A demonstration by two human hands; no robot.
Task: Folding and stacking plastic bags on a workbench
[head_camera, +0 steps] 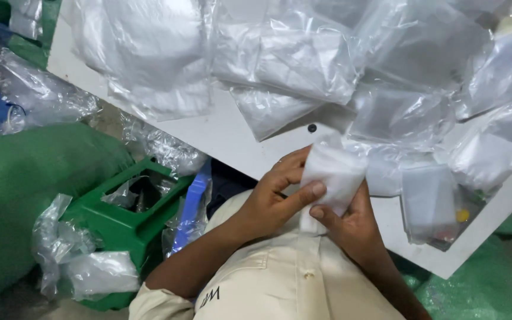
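Two hands hold one small white folded cloth [332, 178] at the near edge of the white table [232, 139], just above the person's lap. The left hand [280, 192] wraps its fingers around the left side of the cloth, with the thumb pressed flat across the front. The right hand [354, 222] pinches the bottom of the cloth between thumb and fingers. Both hands are closed on it. It looks like the cloth is being folded or squeezed small, so the hands need to keep a tight, even hold.

Many clear plastic bags [303, 59] with white stuff inside lie all over the table behind the cloth. A flat clear bag [431, 201] sits just beside the right hand, and a small yellow thing [462, 216] shows under it. A dark round spot [312, 128] marks the table near the cloth.

Down on the floor to the left stands a green plastic stool [131, 216], with crinkly plastic wrap [66, 249] around it and a big green sack [19, 189] next to it.
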